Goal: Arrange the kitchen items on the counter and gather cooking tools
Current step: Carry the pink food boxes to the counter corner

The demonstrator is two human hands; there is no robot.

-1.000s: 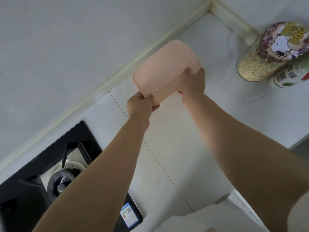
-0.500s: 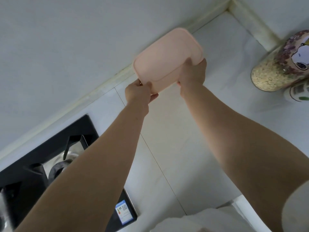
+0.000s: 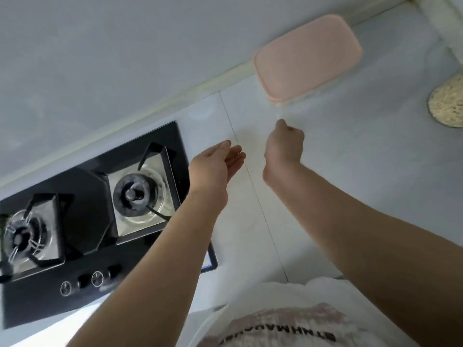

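Zero contact with the pink box [image 3: 308,56] right now, it's sitting upper right on the counter [image 3: 350,171] against the wall. Left hand [image 3: 215,161] flat and loose, right hand [image 3: 284,146] curled round nothing. I'd nudge it square, leaving room for tools.

Pale pink container lid [image 3: 308,55], glossy black gas hob [image 3: 85,196] with silvery burner trays [image 3: 160,171], pale grey-white counter [image 3: 350,184], white T-shirt [image 3: 275,296] with black lettering over a dusty-pink print.

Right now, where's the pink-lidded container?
Head view, upper right: the pink-lidded container sits on the white counter against the back wall, right of the gas stove and left of the grain-filled jar.
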